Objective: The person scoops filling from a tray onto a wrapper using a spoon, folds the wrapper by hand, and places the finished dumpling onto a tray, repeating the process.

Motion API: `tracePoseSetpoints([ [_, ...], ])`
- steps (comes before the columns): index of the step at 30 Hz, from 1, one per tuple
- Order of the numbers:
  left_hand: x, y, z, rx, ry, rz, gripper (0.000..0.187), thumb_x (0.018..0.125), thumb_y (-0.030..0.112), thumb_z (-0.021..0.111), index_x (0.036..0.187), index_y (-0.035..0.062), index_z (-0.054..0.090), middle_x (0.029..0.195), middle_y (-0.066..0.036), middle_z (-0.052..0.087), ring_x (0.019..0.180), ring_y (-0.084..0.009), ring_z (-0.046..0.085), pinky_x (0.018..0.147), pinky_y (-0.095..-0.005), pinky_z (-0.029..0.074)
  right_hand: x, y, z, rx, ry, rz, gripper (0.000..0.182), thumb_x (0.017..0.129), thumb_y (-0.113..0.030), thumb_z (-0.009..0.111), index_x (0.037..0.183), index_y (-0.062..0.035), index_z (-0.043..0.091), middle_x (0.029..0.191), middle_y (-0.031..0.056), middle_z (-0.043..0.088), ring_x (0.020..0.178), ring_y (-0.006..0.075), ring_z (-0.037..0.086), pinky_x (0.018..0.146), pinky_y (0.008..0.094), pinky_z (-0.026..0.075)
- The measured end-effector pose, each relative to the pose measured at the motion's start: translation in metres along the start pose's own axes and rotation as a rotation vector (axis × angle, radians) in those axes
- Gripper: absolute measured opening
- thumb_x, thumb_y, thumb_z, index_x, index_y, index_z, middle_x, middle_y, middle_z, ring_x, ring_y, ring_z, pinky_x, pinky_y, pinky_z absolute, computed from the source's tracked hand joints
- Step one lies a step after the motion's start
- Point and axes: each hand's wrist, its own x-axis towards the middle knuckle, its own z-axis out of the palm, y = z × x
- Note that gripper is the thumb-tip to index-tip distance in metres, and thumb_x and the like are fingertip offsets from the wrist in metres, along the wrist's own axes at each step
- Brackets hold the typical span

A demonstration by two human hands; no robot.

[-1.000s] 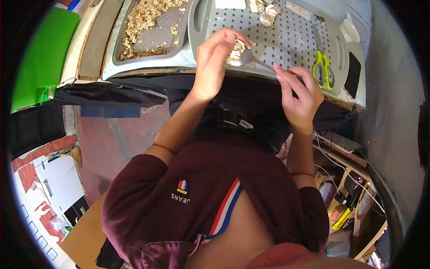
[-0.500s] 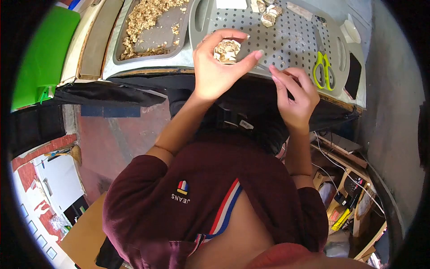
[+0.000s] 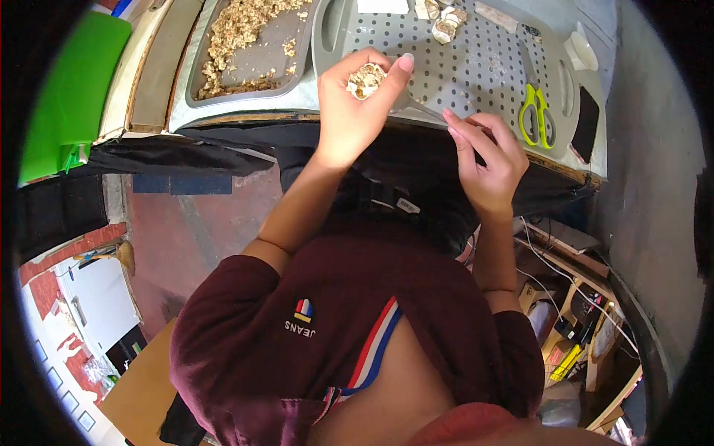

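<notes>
My left hand [image 3: 349, 111] is wrapped around a small white-edged piece [image 3: 366, 80] with crumbly brown-and-cream stuff showing on top. Its thumb crosses the right side of the piece. To the right, my right hand [image 3: 491, 152] pinches the thin handle of a metal spoon [image 3: 425, 109] between thumb and fingertips. The spoon's wider end lies beside my left thumb, partly hidden. Beyond both hands, on a grey perforated board [image 3: 476, 74], are several similar white-and-brown pieces [image 3: 445, 27].
A grey tray [image 3: 260, 56] of brown crumbly mixture stands at the left. Yellow-green scissors [image 3: 537, 119], a black phone [image 3: 586, 125] and a small white dish [image 3: 581, 52] sit at the right. A whitish stick-like object [image 3: 497, 18] and a white sheet [image 3: 383, 6] lie farther back.
My left thumb has closed in over the piece, which has tilted and moved slightly left. More of the spoon now shows between the hands. My right hand has barely moved.
</notes>
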Motion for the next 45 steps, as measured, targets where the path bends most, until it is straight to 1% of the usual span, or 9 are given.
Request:
tracePoseSetpoints([
  [1, 0.001, 0.002, -0.002, -0.014, -0.021, -0.010, 0.022, 0.087, 0.017, 0.065, 0.073, 0.0012, 0.061, 0.067, 0.001, 0.062, 0.060, -0.0016, 0.050, 0.055, -0.0175, 0.038, 0.000, 0.001, -0.001, 0.007, -0.001, 0.001, 0.028, 0.070, -0.006, 0.072, 0.094, -0.0203, 0.073, 0.076, -0.0005, 0.059, 0.062, 0.0149, 0.057, 0.054, 0.0272, 0.042],
  [4, 0.007, 0.004, -0.010, -0.090, -0.249, -0.051, 0.020, 0.088, 0.014, 0.063, 0.073, 0.0009, 0.059, 0.079, -0.005, 0.067, 0.075, -0.0064, 0.057, 0.067, -0.0209, 0.043, 0.002, 0.003, -0.006, 0.019, 0.004, 0.005, 0.027, 0.070, -0.006, 0.073, 0.094, -0.0195, 0.073, 0.076, -0.0002, 0.059, 0.059, 0.0148, 0.056, 0.052, 0.0269, 0.042],
  [7, 0.011, -0.002, -0.011, -0.153, -0.330, 0.006, 0.018, 0.088, 0.011, 0.061, 0.073, 0.0012, 0.057, 0.086, -0.008, 0.067, 0.087, -0.0115, 0.058, 0.077, -0.0250, 0.044, 0.004, 0.003, -0.009, 0.021, 0.007, 0.001, 0.027, 0.070, -0.006, 0.073, 0.094, -0.0187, 0.073, 0.076, 0.0002, 0.059, 0.057, 0.0147, 0.055, 0.052, 0.0266, 0.042],
  [10, 0.010, -0.001, -0.011, -0.172, -0.349, -0.010, 0.019, 0.088, 0.010, 0.059, 0.072, 0.0012, 0.056, 0.088, -0.009, 0.067, 0.092, -0.0136, 0.057, 0.081, -0.0267, 0.043, 0.004, 0.003, -0.009, 0.035, 0.008, 0.004, 0.028, 0.070, -0.006, 0.073, 0.094, -0.0185, 0.073, 0.075, 0.0003, 0.059, 0.057, 0.0143, 0.055, 0.052, 0.0264, 0.041],
  [19, 0.009, -0.004, -0.015, -0.139, -0.415, -0.115, 0.021, 0.090, 0.012, 0.057, 0.074, -0.0005, 0.056, 0.092, -0.007, 0.067, 0.087, -0.0087, 0.055, 0.074, -0.0224, 0.041, 0.000, 0.007, -0.007, 0.044, -0.006, 0.003, 0.029, 0.070, -0.005, 0.072, 0.094, -0.0189, 0.073, 0.074, 0.0003, 0.058, 0.058, 0.0144, 0.055, 0.052, 0.0264, 0.041],
  [22, 0.008, 0.000, -0.013, -0.137, -0.389, -0.106, 0.019, 0.088, 0.011, 0.060, 0.073, 0.0003, 0.056, 0.087, -0.004, 0.065, 0.082, -0.0084, 0.054, 0.073, -0.0221, 0.040, 0.000, 0.007, -0.007, 0.045, 0.000, 0.002, 0.028, 0.070, -0.005, 0.072, 0.094, -0.0191, 0.074, 0.073, 0.0003, 0.058, 0.058, 0.0146, 0.055, 0.052, 0.0265, 0.041],
  [25, 0.009, -0.003, -0.010, 0.043, -0.292, 0.169, 0.017, 0.085, 0.010, 0.064, 0.073, 0.0013, 0.055, 0.079, -0.001, 0.057, 0.075, -0.0080, 0.050, 0.069, -0.0222, 0.039, -0.001, 0.006, -0.007, 0.036, 0.005, 0.003, 0.028, 0.069, -0.005, 0.072, 0.094, -0.0193, 0.074, 0.074, 0.0004, 0.058, 0.059, 0.0148, 0.055, 0.052, 0.0266, 0.041],
  [28, 0.008, -0.006, -0.008, 0.081, -0.232, 0.222, 0.019, 0.083, 0.009, 0.067, 0.071, 0.0020, 0.054, 0.073, 0.000, 0.048, 0.069, -0.0078, 0.045, 0.065, -0.0223, 0.036, -0.001, 0.006, -0.007, 0.014, 0.010, -0.012, 0.029, 0.069, -0.005, 0.072, 0.094, -0.0195, 0.073, 0.074, 0.0004, 0.058, 0.059, 0.0152, 0.055, 0.053, 0.0270, 0.041],
  [45, 0.004, -0.007, -0.005, -0.120, -0.264, 0.025, 0.021, 0.087, 0.014, 0.064, 0.072, 0.0065, 0.051, 0.066, 0.007, 0.044, 0.062, -0.0013, 0.038, 0.055, -0.0183, 0.029, -0.002, 0.007, -0.005, 0.044, -0.001, 0.016, 0.029, 0.070, -0.005, 0.072, 0.095, -0.0191, 0.073, 0.074, 0.0007, 0.058, 0.060, 0.0156, 0.055, 0.053, 0.0273, 0.041],
])
